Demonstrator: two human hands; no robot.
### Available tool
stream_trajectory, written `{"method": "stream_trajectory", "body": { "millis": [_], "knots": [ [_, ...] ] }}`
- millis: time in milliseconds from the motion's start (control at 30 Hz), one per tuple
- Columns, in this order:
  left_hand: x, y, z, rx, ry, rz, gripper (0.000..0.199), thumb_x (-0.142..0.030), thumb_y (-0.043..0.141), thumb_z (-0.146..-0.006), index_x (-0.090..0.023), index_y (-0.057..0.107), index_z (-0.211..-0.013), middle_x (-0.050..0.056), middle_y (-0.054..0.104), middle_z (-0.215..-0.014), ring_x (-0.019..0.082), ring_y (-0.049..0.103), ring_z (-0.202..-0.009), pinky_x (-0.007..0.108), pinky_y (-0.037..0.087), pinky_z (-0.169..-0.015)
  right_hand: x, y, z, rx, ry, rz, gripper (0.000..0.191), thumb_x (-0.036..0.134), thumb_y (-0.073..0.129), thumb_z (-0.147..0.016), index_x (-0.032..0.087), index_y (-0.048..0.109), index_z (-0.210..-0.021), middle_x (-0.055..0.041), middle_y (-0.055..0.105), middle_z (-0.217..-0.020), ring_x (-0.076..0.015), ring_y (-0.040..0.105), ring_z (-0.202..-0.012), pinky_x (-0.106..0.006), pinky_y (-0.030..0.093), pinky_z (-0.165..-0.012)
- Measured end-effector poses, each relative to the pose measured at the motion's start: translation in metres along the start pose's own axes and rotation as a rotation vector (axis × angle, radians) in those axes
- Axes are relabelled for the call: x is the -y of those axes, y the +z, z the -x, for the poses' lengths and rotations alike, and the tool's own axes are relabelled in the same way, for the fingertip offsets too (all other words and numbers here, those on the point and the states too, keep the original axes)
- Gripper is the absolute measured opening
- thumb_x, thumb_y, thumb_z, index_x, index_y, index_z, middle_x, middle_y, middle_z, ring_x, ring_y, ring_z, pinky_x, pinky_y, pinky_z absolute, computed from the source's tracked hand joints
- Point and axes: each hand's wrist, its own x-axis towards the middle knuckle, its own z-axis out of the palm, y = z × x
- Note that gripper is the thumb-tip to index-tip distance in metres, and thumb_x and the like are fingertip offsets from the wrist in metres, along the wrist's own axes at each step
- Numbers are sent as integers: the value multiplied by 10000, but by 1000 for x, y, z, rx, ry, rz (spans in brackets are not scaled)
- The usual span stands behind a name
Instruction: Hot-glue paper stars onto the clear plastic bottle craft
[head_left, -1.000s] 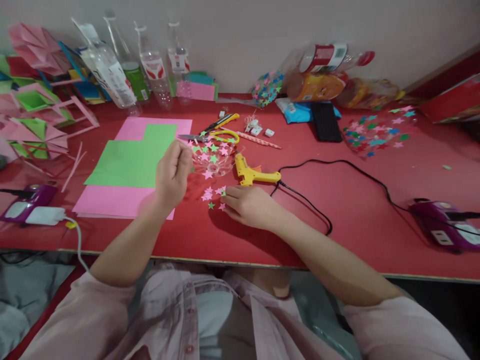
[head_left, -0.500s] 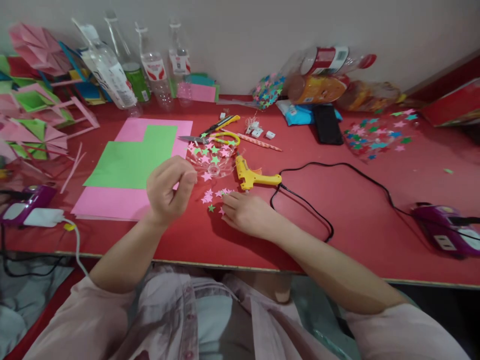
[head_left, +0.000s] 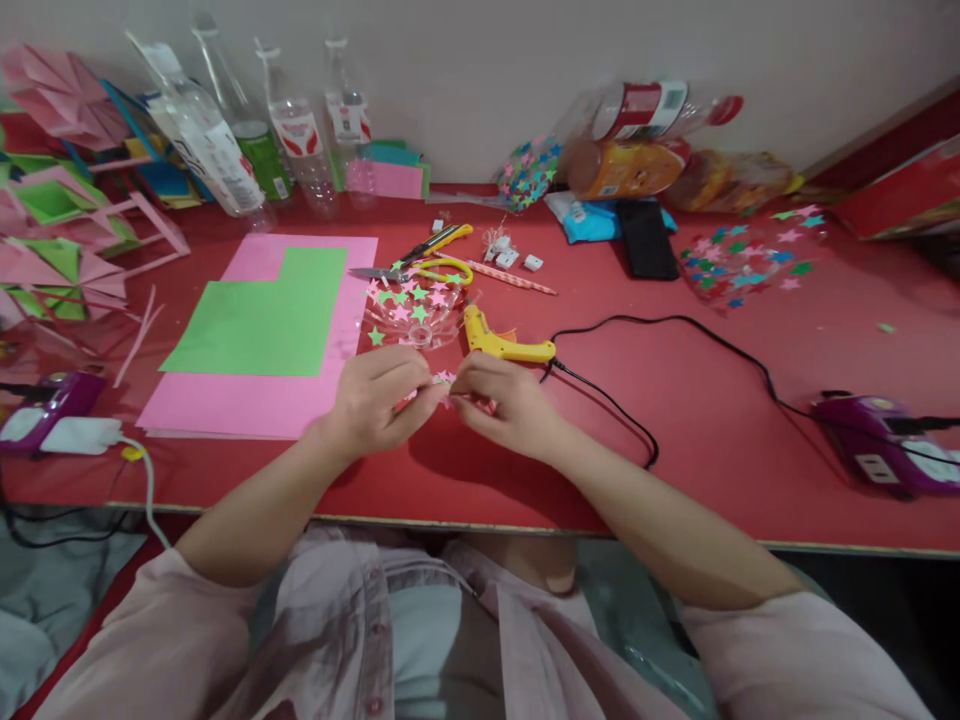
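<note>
My left hand [head_left: 384, 402] and my right hand [head_left: 506, 402] are close together above the red table, fingertips nearly meeting. Both are closed in a pinch. Whatever lies between the fingers is too small to make out. Behind the fingertips a few small paper stars [head_left: 444, 378], pink and green, show in part; my hands hide the others. Just beyond lies a clear plastic piece [head_left: 421, 318] covered with pink and green stars. A yellow glue gun [head_left: 510, 347] rests on its side beyond my right hand, its black cord running right.
Green paper [head_left: 255, 320] lies on pink sheets [head_left: 225, 408] at left. Yellow-handled scissors [head_left: 454, 270] and striped straws [head_left: 517, 277] lie behind. Plastic bottles [head_left: 300, 140] stand at the wall. A black phone [head_left: 646, 240] and a star-covered plastic piece [head_left: 750, 255] are at right.
My right hand has lifted from the loose stars on the table. My left hand has moved right and lower, so the fingertips of both hands now come together.
</note>
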Motion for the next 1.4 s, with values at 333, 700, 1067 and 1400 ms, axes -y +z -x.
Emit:
{"method": "stream_trajectory", "body": {
  "millis": [333,700,1067,1400],
  "knots": [
    [-19,5,-3,147,-295,199,159,-116,545,-825,-167,537,-675,-50,504,-557,49,421,-489,173,337,-488,9,-19,-2,-135,-6,-342,146,201,508,-908,194,601,-795,-3,571,-780,-110,552,-732,-262,454,-679],
    [-5,-7,3,-38,-449,219,130,-179,455,-913,-203,481,-788,-57,481,-583,53,403,-461,194,335,-464,-40,-31,-4,337,455,810,369,150,504,-780,88,598,-1132,-161,629,-1148,-297,579,-1004,-394,391,-841],
    [6,-12,-2,-224,-548,271,180,-277,483,-926,-209,478,-759,-49,497,-577,58,412,-462,200,340,-439,-64,-31,3,-18,436,591,281,154,587,-678,154,562,-958,-123,591,-978,-216,559,-758,-323,420,-624],
    [9,-8,-7,-172,-627,309,160,-223,477,-907,-207,474,-748,-56,505,-571,57,417,-451,191,358,-450,2,-33,-3,-425,-20,141,152,378,574,-872,243,518,-831,-30,596,-813,-184,576,-770,-342,478,-684]
  ]
}}
